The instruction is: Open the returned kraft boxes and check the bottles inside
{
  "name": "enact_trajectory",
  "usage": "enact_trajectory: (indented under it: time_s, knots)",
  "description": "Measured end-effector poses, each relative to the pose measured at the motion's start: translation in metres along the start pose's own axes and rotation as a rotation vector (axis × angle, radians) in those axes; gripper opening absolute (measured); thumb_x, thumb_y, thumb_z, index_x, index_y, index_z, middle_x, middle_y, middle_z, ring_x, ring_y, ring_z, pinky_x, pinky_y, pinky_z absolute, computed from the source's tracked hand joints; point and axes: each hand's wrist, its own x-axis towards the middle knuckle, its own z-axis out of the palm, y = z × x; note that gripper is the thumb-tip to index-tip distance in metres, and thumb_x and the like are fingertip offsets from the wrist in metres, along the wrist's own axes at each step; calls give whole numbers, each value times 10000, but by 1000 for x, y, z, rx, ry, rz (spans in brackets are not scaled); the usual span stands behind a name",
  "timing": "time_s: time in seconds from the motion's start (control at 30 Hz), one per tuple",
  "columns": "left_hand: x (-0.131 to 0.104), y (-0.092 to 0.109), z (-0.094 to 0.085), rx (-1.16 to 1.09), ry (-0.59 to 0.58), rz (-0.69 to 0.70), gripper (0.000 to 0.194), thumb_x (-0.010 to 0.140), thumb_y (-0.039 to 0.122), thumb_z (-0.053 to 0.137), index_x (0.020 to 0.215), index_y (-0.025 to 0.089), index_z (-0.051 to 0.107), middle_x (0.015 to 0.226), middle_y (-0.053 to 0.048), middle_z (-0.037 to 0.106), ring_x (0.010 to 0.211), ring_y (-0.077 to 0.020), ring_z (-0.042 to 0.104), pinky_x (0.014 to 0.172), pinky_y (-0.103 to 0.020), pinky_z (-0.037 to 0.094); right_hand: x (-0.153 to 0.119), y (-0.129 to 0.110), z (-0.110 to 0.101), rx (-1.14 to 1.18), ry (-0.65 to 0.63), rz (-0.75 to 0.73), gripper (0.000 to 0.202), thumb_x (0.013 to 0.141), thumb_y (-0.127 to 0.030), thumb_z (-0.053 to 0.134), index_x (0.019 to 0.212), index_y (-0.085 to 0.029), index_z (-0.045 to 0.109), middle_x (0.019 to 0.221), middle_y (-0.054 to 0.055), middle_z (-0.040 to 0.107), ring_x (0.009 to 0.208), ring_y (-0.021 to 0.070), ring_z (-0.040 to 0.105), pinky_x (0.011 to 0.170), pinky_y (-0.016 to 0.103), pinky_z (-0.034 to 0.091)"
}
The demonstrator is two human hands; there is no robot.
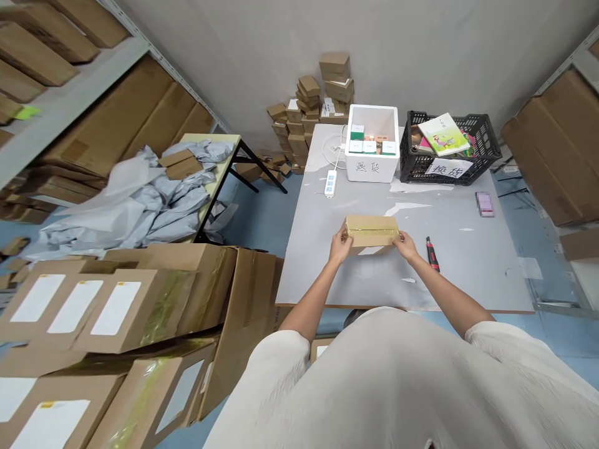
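Observation:
Between my two hands is a small taped cardboard box (373,231), held at its left and right ends over the grey table (318,268). Clear yellowish tape runs along its top, and part of a white label shows on the side facing me. My left hand (340,244) is closed on the left end. The right end is gripped by my right hand (405,245), thumb on the near side. A red and black utility knife (432,254) lies on the table to the right of my right hand.
Behind the box stand a white foam box (372,173) with small cartons and a black plastic crate (409,159) holding books. A power strip (331,184) lies left of them. Labelled cardboard boxes (163,305) are stacked at left; grey mailing bags (173,215) cover a side table.

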Motion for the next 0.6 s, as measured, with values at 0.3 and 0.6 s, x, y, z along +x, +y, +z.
enact_trajectory:
  time_s: [0.3, 0.6]
  knots:
    - [-7, -29, 46, -160, -216, 55, 574, 952, 331, 558, 1517, 255, 628, 1527, -64, 682, 1422, -277, 621, 1245, -452, 444, -18, 18, -46, -43, 135, 8, 544, 722, -309, 675, 1257, -222, 635, 1205, 101, 764, 981, 253, 734, 924, 422, 607]
    - [-5, -40, 63, -56, -168, 25, 618, 1025, 506, 580, 1581, 244, 522, 1574, -150, 608, 1438, -298, 591, 1226, -489, 450, -14, 48, -63, 106, 66, -15, 408, 776, -380, 705, 1153, -223, 691, 1150, 93, 777, 1010, 241, 732, 954, 433, 605]
